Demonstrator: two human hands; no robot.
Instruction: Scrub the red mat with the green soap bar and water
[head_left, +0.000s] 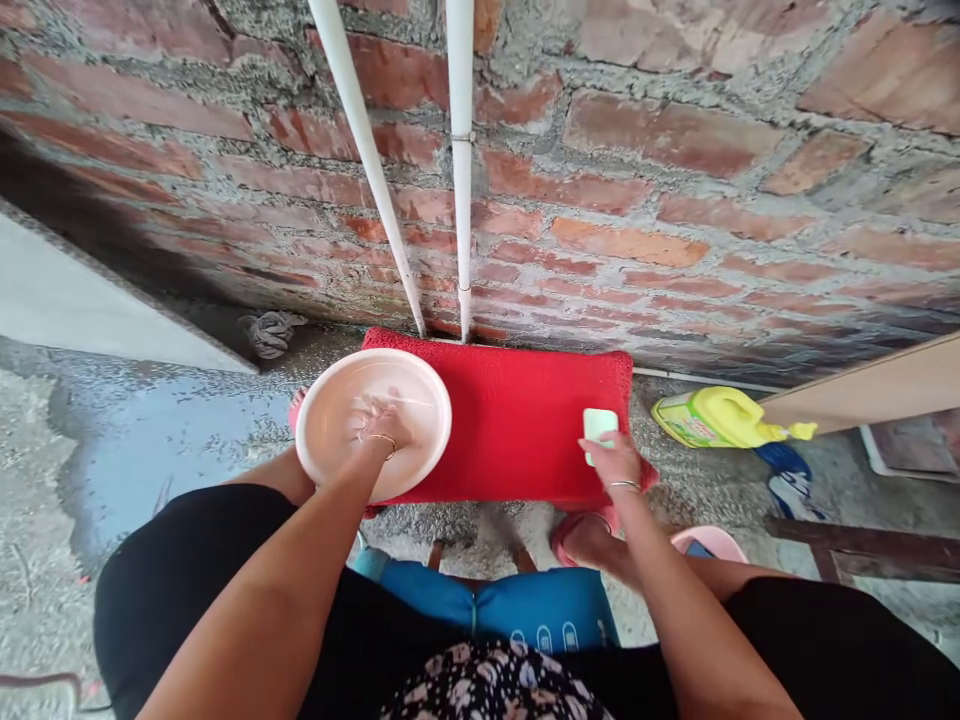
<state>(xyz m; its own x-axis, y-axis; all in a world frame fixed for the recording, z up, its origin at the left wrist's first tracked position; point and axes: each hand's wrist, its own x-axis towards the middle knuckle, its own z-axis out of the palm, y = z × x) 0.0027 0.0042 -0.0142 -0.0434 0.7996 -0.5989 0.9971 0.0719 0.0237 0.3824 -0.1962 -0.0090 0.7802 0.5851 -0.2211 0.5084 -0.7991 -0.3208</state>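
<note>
My left hand (384, 425) dips into the water of a pale pink basin (315, 385), its fingers spread and blurred by the water. The basin stands on the left end of a low bench covered with red cloth (517, 420). My right hand (619, 462) grips a pale green bar of soap (600, 424) between thumb and fingers, over the right end of the red cloth.
A brick wall (585, 180) with two white pipes (461, 180) rises behind the bench. A yellow jug-shaped bottle (712, 415) lies to the right. A pale board (97, 290) leans at left, near a grey rag (270, 332). Wet concrete surrounds the bench.
</note>
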